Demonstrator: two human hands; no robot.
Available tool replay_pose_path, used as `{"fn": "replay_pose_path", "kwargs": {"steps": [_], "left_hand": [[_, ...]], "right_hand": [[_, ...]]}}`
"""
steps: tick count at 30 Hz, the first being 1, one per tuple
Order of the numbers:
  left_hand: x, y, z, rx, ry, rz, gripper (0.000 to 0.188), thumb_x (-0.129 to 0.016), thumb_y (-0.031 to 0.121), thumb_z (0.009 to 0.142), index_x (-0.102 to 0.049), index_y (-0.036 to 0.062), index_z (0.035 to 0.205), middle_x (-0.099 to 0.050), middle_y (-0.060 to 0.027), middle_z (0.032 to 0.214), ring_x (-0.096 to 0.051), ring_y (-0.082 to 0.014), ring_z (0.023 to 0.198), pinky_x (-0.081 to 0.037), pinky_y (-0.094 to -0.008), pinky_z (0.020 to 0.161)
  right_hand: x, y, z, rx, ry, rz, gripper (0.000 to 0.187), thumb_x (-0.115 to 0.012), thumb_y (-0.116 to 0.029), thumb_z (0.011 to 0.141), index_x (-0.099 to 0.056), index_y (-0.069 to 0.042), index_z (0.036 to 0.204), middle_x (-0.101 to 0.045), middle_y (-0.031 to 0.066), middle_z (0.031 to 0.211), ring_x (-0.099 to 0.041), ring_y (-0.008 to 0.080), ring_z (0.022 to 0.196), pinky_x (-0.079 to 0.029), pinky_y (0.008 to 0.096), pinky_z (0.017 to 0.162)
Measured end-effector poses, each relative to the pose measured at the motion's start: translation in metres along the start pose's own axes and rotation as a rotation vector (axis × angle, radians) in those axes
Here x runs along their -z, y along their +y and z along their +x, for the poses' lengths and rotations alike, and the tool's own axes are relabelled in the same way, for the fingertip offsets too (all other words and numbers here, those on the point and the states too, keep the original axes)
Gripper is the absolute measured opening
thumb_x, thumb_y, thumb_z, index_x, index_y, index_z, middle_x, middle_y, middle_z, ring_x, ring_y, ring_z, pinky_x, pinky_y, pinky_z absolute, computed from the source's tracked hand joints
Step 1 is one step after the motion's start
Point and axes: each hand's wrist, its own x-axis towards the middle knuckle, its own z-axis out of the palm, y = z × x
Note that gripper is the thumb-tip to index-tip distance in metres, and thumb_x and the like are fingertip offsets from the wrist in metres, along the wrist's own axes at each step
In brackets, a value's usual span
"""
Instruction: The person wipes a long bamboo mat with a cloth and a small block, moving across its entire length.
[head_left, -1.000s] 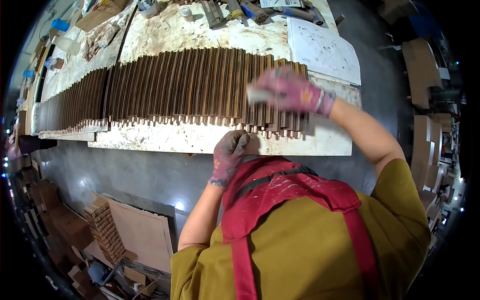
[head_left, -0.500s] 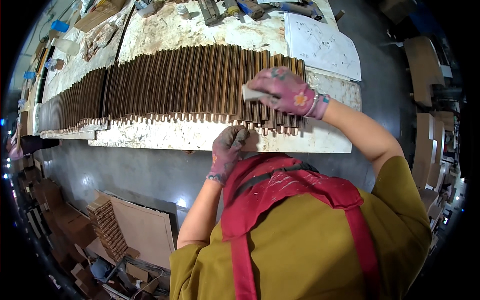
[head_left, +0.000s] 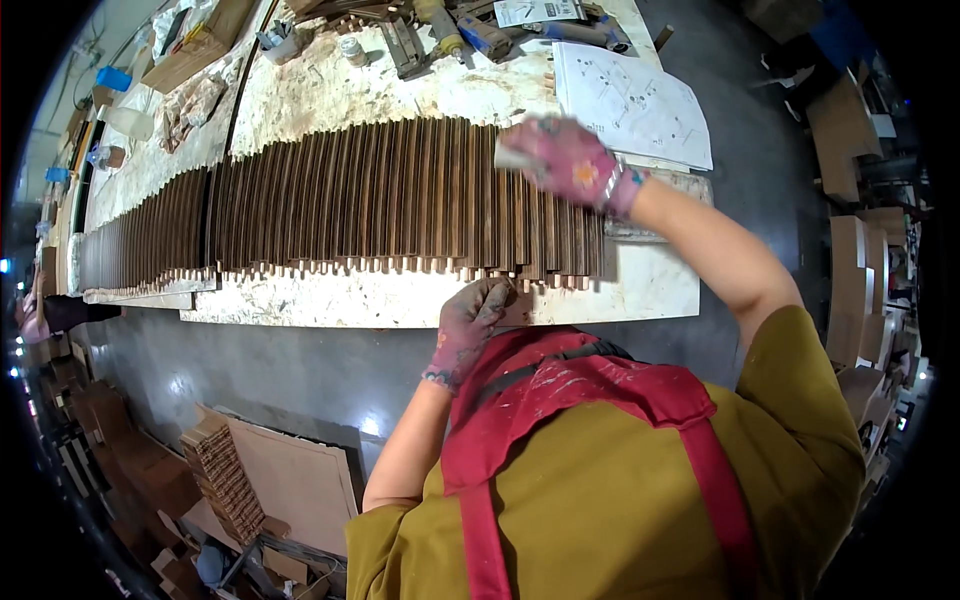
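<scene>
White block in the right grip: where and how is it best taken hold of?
Probably pinch the white block by its left end, coming from the left: that end juts out, while the gloved right grip covers the rest. Blur hides exact edges.

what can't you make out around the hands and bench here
Head view: right hand is blurred, so whether its pale block touches the dark strips is unclear.
Head view: curled left hand hides whatever its fingers may grip.
Head view: leftmost strips are too small to count.
Head view: yellowish tool is cut off by the upper edge.
</scene>
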Motion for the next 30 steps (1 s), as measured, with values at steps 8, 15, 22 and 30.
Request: {"fn": "replay_pose_path", "kwargs": {"steps": [8, 15, 22, 30], "left_hand": [[0.006, -0.003, 0.002, 0.013, -0.073, 0.013, 0.028, -0.061, 0.021, 0.099, -0.066, -0.0021, 0.115, -0.07, -0.0059, 0.103, -0.064, -0.0119, 0.093, -0.052, -0.0265, 0.086], [0.002, -0.018, 0.002, -0.112, -0.027, -0.032, 0.023, -0.063, 0.015, 0.096, -0.067, 0.0006, 0.114, -0.069, -0.0038, 0.099, -0.061, -0.0101, 0.09, -0.05, -0.0247, 0.082], [0.003, 0.005, -0.005, -0.078, -0.103, 0.096, 0.026, -0.061, 0.018, 0.099, -0.066, -0.0019, 0.114, -0.069, -0.0056, 0.105, -0.063, -0.0115, 0.095, -0.051, -0.0256, 0.086], [0.0, 0.0, 0.005, -0.172, -0.12, 0.192, 0.024, -0.059, 0.008, 0.095, -0.066, -0.0005, 0.117, -0.068, -0.0078, 0.113, -0.064, -0.0147, 0.102, -0.051, -0.0273, 0.089]], "right_hand": [[0.012, 0.016, 0.007, -0.045, 0.064, 0.33, 0.042, -0.062, -0.028, 0.087, -0.059, -0.017, 0.127, -0.063, 0.0082, 0.109, -0.061, 0.0238, 0.098, -0.052, 0.0377, 0.078], [0.0, -0.066, -0.074, 0.316, -0.026, 0.141, 0.044, -0.059, -0.034, 0.089, -0.058, -0.016, 0.13, -0.062, 0.0085, 0.111, -0.059, 0.0222, 0.108, -0.048, 0.0417, 0.092], [0.024, 0.019, -0.007, -0.089, 0.13, 0.386, 0.036, -0.055, -0.035, 0.095, -0.063, -0.015, 0.124, -0.064, 0.0105, 0.105, -0.064, 0.0229, 0.094, -0.053, 0.0352, 0.082], [0.034, -0.009, -0.034, 0.067, -0.165, 0.16, 0.037, -0.056, -0.035, 0.092, -0.061, -0.018, 0.124, -0.063, 0.0094, 0.108, -0.062, 0.0269, 0.092, -0.05, 0.0388, 0.086]]}}
